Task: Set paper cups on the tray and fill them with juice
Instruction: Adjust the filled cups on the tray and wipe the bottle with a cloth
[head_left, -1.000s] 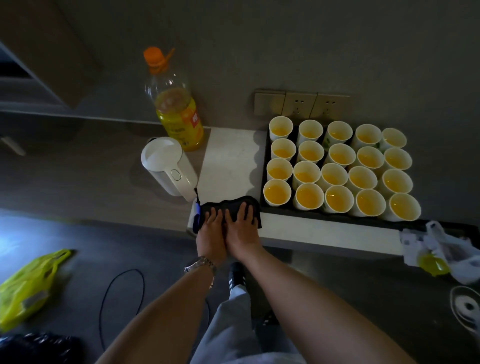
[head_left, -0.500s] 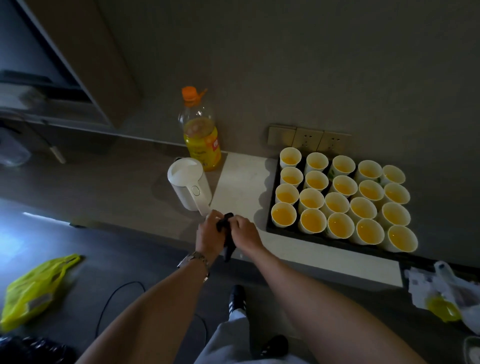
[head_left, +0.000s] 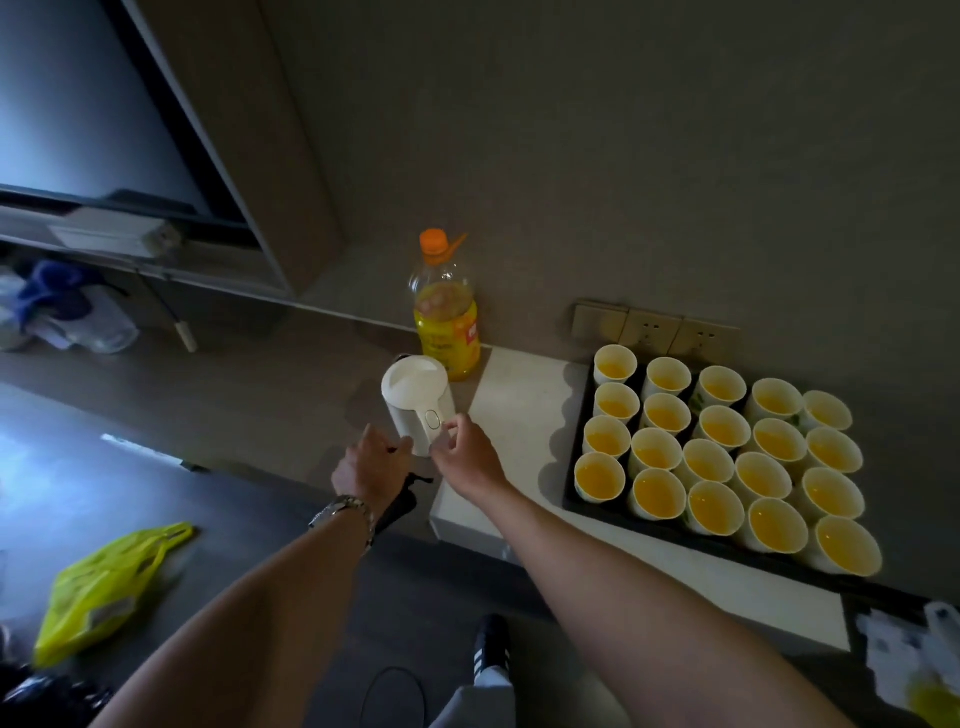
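Observation:
Several white paper cups (head_left: 654, 493) holding orange juice stand in rows on a black tray (head_left: 571, 501) at the right of the white counter slab (head_left: 519, 405). The juice bottle (head_left: 448, 322), orange cap on and about half full, stands upright against the wall behind a white kettle (head_left: 415, 387). My left hand (head_left: 371, 462) grips a dark cloth (head_left: 400, 501) that hangs below it, just left of the kettle. My right hand (head_left: 465, 454) is at the kettle's handle with curled fingers; whether it holds the handle is unclear.
Wall sockets (head_left: 654, 327) sit behind the tray. A white plastic bag (head_left: 914, 649) lies at the counter's right end. On the floor are a yellow bag (head_left: 104, 587) and a black cable (head_left: 395, 696). A screen (head_left: 78, 104) hangs at the far left.
The cloth lay flat under both hands, then was bunched up between them. Now my left hand alone holds it, and my right hand has gone to the kettle. The view tilted up.

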